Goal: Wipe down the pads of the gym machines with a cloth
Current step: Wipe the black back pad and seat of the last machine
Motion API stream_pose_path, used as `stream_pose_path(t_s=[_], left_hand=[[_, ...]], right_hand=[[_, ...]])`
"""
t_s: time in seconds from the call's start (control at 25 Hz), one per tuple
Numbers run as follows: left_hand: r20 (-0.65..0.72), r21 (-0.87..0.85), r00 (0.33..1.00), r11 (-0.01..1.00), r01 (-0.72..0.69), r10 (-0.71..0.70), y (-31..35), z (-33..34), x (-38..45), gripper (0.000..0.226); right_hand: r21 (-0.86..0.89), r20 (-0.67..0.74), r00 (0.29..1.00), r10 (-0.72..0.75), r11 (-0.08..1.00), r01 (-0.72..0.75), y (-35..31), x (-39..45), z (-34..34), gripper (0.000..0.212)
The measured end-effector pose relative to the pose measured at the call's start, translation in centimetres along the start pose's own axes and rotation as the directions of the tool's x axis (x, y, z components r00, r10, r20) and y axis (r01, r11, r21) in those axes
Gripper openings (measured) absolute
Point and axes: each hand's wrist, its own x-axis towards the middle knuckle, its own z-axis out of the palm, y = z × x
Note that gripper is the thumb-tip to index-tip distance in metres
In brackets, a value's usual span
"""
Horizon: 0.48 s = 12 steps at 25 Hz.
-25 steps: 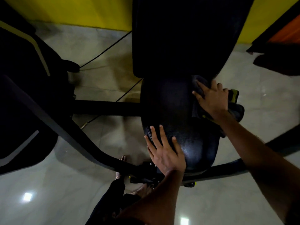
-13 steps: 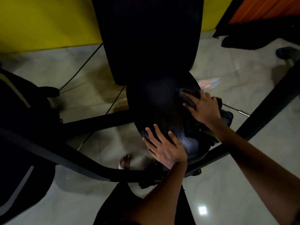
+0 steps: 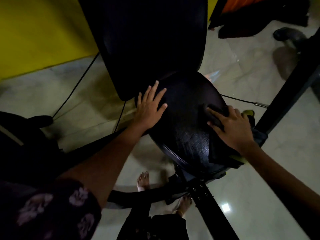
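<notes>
A: Hands first. Where are they?

B: Both lie flat on the seat pad (image 3: 183, 118). The left hand (image 3: 149, 105) rests on the far left edge of the pad, fingers straight and spread, holding nothing. The arm comes in from the lower left, and a dark sleeve (image 3: 52, 210) with pale flowers covers the top of it.

A: And the other one?

B: The right hand (image 3: 232, 126) presses down on a dark cloth (image 3: 220, 149) at the right side of the pad. Its fingers are straight and a bit apart, not curled round the cloth.

A: What does the pad look like?

B: Black, round and a little puffy, with a bumpy shine like leather. The tall back pad (image 3: 152, 40) stands just behind it, black and smooth.

A: And the cloth?

B: Soft and floppy. It hangs over the right edge of the pad, with a bit of yellow at its rim.

A: What is under it all?

B: A black metal frame (image 3: 207, 196) on a shiny pale floor (image 3: 259, 170). Two bare feet (image 3: 143, 181) stand there.
</notes>
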Motion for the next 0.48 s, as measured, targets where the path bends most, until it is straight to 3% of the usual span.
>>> stream_pose_path(t_s=[0.04, 0.12, 0.24, 0.32, 0.4, 0.48], left_hand=[[0.075, 0.063, 0.997, 0.997, -0.035, 0.030, -0.6, 0.3, 1.0, 0.052], [0.091, 0.131, 0.995, 0.989, -0.063, 0.051, -1.5, 1.3, 1.4, 0.051], [0.036, 0.111, 0.996, 0.990, -0.089, 0.085, -2.0, 1.6, 1.2, 0.050], [0.053, 0.101, 0.995, 0.991, -0.085, 0.080, -2.0, 1.3, 1.3, 0.050], [0.078, 0.076, 0.993, 0.993, -0.092, 0.086, -2.0, 1.0, 1.5, 0.050], [0.071, 0.062, 0.993, 0.993, -0.102, 0.097, -2.1, 1.1, 1.3, 0.050]], right_hand=[[-0.015, -0.008, 0.996, 0.088, 0.996, -0.088, -1.1, 0.0, -0.1, 0.052], [-0.029, -0.014, 0.999, 0.052, 0.998, -0.053, -4.0, -0.6, -0.6, 0.050], [0.021, 0.024, 0.962, -0.273, 0.962, 0.273, -8.8, -1.9, -1.8, 0.044], [-0.007, 0.089, 0.871, -0.483, 0.874, 0.486, -12.1, -1.7, -1.2, 0.046], [-0.114, 0.168, 0.799, -0.577, 0.794, 0.597, -15.2, -1.2, -0.3, 0.043], [-0.190, 0.190, 0.786, -0.589, 0.763, 0.618, -15.4, -1.7, -0.4, 0.043]])
